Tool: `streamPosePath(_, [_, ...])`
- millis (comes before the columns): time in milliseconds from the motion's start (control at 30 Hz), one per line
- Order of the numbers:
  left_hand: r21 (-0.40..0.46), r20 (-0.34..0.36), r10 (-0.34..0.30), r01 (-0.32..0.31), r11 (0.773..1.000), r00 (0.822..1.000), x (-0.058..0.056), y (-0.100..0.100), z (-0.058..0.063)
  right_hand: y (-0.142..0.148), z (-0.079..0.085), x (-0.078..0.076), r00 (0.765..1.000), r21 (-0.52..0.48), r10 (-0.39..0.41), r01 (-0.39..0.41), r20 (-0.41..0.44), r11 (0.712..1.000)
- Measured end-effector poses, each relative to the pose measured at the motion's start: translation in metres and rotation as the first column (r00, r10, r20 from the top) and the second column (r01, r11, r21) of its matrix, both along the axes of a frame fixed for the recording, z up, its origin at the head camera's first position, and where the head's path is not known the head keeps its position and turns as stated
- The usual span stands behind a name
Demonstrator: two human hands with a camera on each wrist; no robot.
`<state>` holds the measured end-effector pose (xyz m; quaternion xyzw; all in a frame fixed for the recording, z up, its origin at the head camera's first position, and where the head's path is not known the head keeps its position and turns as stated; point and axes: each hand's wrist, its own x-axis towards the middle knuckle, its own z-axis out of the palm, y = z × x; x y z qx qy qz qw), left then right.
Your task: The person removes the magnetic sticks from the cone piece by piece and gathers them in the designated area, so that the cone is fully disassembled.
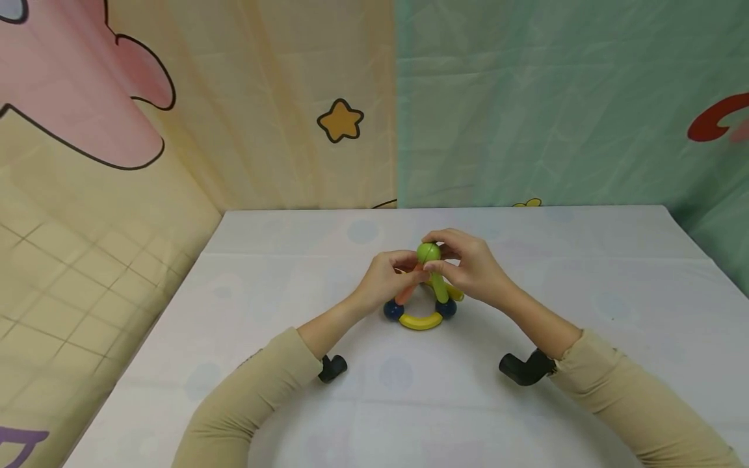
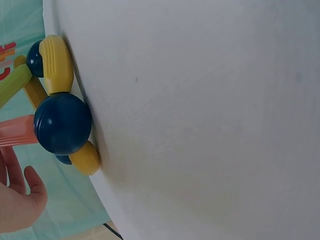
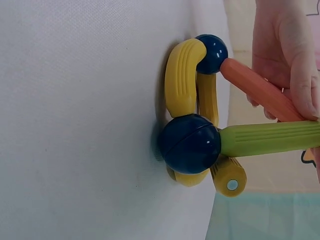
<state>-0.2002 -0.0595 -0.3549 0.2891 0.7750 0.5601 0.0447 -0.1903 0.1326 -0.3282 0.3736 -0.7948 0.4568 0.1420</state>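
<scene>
A frame of magnetic building sticks and balls stands on the table. My left hand (image 1: 386, 279) pinches the upper part of an orange stick (image 3: 257, 87), close under a green ball (image 1: 429, 252). From the other side my right hand (image 1: 471, 266) holds the green ball between fingers and thumb. A light green stick (image 3: 272, 138) slants down from there to a dark blue ball (image 3: 190, 144). The orange stick's lower end meets another dark blue ball (image 2: 63, 123). Between these two balls a curved yellow stick (image 1: 420, 322) lies along the table.
Another yellow stick (image 3: 229, 177) sticks out past the blue ball, its end disc showing. Black wrist mounts (image 1: 526, 368) sit under both forearms. The white-covered table (image 1: 398, 416) ends at the back against printed curtains (image 1: 526, 117).
</scene>
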Motion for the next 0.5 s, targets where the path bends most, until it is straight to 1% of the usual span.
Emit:
streamPosePath(167, [-0.015,-0.008,0.026,-0.026,1.0,1.0,0.0002,0.0024,0.0006,-0.0003,-0.0008,0.0018,1.0,-0.034,-0.016,0.016,-0.006,0.999])
streamPosePath(500, [-0.011,0.005,0.034,-0.034,0.999,0.999,0.0033,0.0067,0.0028,-0.0004,-0.0017,0.0023,0.999,-0.069,-0.031,0.033,0.03,0.997])
